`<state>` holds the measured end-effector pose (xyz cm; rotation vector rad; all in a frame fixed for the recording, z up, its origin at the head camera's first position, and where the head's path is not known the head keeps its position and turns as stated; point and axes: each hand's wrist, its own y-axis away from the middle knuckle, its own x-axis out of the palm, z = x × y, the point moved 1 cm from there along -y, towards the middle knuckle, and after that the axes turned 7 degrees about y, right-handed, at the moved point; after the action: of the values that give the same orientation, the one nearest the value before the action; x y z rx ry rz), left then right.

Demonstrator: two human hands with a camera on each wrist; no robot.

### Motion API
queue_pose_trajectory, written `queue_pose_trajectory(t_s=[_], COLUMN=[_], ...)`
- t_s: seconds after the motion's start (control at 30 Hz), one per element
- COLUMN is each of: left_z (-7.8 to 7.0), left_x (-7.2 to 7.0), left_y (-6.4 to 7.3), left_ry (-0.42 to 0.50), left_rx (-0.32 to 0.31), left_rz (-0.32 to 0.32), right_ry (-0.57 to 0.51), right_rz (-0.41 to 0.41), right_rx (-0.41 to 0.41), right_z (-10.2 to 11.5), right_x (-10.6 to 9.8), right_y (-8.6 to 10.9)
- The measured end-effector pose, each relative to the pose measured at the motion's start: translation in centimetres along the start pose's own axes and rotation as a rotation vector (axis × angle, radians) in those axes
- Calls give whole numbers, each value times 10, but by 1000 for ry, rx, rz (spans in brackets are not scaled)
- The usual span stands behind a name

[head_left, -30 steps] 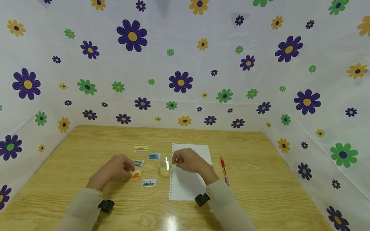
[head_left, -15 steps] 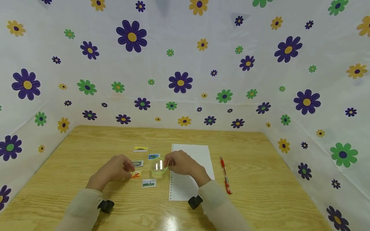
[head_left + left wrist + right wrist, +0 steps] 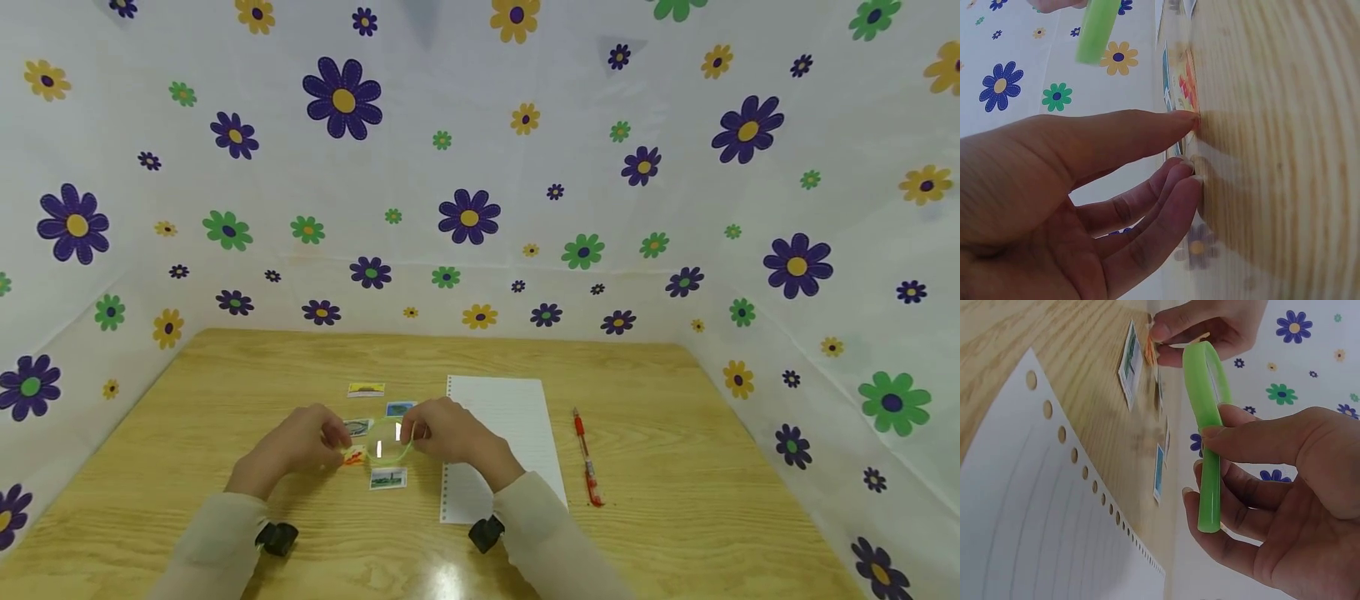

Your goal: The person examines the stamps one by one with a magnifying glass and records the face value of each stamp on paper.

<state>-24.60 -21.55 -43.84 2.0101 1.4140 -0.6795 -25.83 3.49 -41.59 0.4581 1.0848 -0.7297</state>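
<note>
In the head view my right hand (image 3: 450, 432) pinches a green magnifying glass (image 3: 1210, 487) by its handle, thumb on one side and fingers on the other. Its round lens hovers over the table just right of the orange-red stamp (image 3: 354, 455). My left hand (image 3: 300, 442) holds that stamp at its left edge, with thumb and fingertips down at the tabletop; the fingertips partly hide it. Close around lie a grey-green stamp (image 3: 360, 427), a blue stamp (image 3: 400, 409), a yellow stamp (image 3: 366, 389) and a stamp with a green landscape (image 3: 387, 478).
A lined sheet of paper (image 3: 506, 433) with punched holes lies partly under my right forearm. Farther right is a red pen (image 3: 587, 458). The wooden table (image 3: 675, 500) is enclosed by a white flowered cloth (image 3: 420, 125).
My right hand has moved left and slightly toward me, carrying the magnifying glass from the paper's edge to beside the orange-red stamp. My left hand has stayed in place.
</note>
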Motion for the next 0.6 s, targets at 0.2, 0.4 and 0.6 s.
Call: queue_pose_trajectory(t_s=[0.2,0.4,0.6], left_z=[2,4,5], left_x=[1,0,0], left_y=[0,-1,-1], left_ry=[-2,-1,2], left_rx=[16,22,10], left_rz=[0,2,5], right_ry=[23,42,57], right_rz=[15,4,9], right_rx=[-19,-42,-43], right_z=[4,8,11], right_x=[6,10,13], right_y=[-3,-6,-8])
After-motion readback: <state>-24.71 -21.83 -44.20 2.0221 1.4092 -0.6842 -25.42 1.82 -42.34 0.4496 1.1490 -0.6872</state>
